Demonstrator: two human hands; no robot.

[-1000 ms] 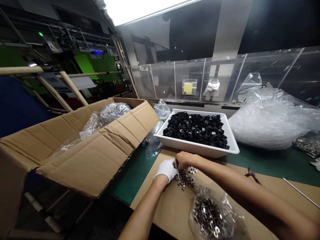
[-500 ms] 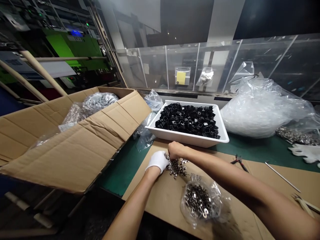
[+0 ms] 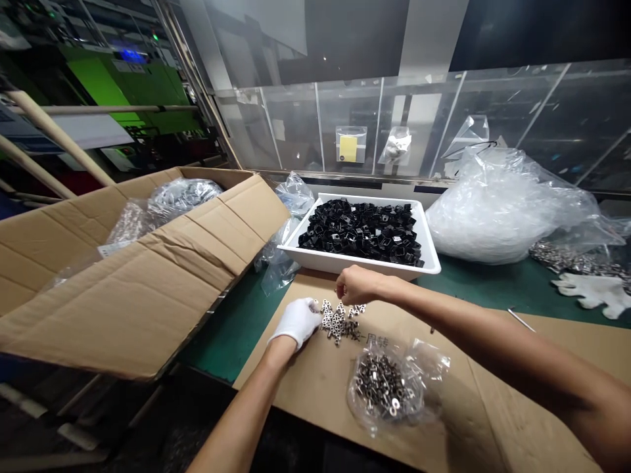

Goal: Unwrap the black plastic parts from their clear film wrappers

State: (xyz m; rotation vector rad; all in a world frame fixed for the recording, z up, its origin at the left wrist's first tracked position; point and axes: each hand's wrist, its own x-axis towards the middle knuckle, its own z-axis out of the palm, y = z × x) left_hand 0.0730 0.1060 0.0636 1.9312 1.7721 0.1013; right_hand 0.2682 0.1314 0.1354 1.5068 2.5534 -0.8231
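My left hand [image 3: 297, 322], in a white glove, rests on the cardboard sheet [image 3: 315, 407] at the left edge of a loose pile of small ring-shaped metal nuts [image 3: 336, 323]. Its fingers are bent together against the pile, and what they hold is hidden. Just above the far side of the pile is my bare right hand [image 3: 362, 286], fingers curled into a pinch; anything in it is too small to make out. Nearer to me, a clear plastic bag [image 3: 428, 368] lies open, full of similar metal pieces [image 3: 379, 387].
A white tray [image 3: 432, 253] heaped with black plastic parts [image 3: 359, 230] stands behind my hands. At left is a large open carton [image 3: 197, 263] with plastic bags inside. On the right are a bulging clear bag [image 3: 493, 203], a white glove [image 3: 594, 292] and a thin rod [image 3: 521, 320].
My right hand has lifted off the pile and shifted slightly to the right. The nuts are spread out flatter, and my left hand has drawn back a little. The whole view has shifted slightly.
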